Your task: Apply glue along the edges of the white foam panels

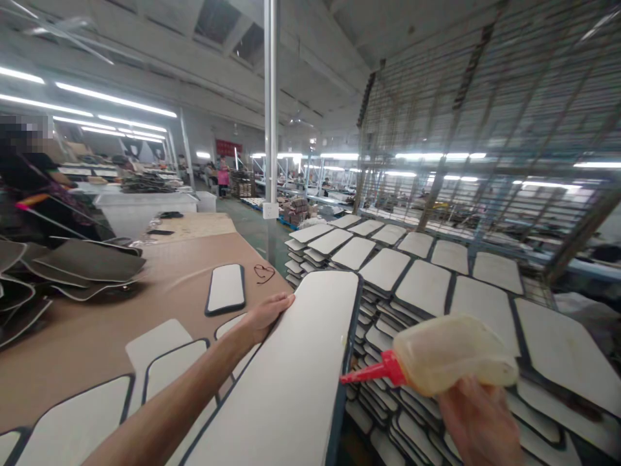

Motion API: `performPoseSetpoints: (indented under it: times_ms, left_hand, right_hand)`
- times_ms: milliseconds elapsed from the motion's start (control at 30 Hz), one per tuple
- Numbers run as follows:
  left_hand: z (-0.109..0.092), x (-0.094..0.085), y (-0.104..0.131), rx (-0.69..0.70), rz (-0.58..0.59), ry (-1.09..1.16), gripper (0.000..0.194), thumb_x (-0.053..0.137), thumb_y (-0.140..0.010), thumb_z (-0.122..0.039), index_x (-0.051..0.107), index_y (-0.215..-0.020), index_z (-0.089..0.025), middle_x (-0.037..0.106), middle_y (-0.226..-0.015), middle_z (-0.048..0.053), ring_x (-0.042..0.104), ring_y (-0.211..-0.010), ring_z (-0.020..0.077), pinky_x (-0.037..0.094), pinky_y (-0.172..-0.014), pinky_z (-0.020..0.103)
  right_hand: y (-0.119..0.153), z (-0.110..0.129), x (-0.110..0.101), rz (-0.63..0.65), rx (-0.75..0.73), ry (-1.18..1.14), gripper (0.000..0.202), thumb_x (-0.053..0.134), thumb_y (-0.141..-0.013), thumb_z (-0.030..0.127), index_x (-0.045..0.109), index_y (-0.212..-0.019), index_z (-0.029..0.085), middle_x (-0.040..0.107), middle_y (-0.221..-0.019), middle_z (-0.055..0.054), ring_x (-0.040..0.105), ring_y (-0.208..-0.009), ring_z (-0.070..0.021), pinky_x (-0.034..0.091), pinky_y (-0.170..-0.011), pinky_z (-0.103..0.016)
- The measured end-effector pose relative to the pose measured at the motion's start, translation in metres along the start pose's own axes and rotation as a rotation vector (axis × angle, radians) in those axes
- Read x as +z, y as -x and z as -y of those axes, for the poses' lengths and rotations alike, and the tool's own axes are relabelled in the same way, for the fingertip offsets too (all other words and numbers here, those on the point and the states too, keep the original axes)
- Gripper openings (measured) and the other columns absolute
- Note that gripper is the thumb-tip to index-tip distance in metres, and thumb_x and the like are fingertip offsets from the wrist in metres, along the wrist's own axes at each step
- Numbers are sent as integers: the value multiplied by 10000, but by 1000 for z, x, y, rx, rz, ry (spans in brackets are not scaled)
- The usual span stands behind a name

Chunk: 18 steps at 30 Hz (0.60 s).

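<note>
My left hand [270, 315] grips the left edge of a long white panel [295, 369] with a dark border, tilted in front of me, fingers closed along its rim. In my right hand [480, 414] is a translucent squeeze bottle [451, 353] holding yellowish liquid. Its red nozzle [371, 372] points left, with the tip at the panel's dark right edge. Several similar panels lie on the brown table, among them a small one [226, 288] beyond my left hand.
Stacked racks of white panels [424, 285] stand at the right. Dark curved pieces [87, 262] lie piled on the table [184, 252] at the left. A metal post [270, 116] rises ahead. A person [33, 188] stands at the far left.
</note>
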<state>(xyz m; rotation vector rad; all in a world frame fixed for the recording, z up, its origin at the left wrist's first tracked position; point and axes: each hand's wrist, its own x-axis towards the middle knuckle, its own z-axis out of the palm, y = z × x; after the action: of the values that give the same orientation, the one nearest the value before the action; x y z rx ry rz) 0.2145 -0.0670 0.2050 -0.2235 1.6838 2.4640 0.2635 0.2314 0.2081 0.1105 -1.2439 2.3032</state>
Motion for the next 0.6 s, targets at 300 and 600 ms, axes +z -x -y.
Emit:
performPoseSetpoints:
  times_ms: [300,600]
  left_hand:
    - [-11,-32,-16,-14,35,49,143,677,-728,-222,580,-681,-129,661,-585,43,609,-492,153,483,-499,247]
    - [-22,-54,-33,-8,-23,70,103,628,-774,-188,575,-720,-119,644,-550,34,597,-462,150,485,-488,253]
  right_hand:
    - [17,-19,22,71,-14,38,529,803,-543,319,642,-1044,269,681,-859,-80,647,-712,-258,556,-501,-314]
    - [33,-29,37,-14,5,68,560,832,-457,317,655,-987,280,675,-880,-74,631,-837,-272,560,-519,-300]
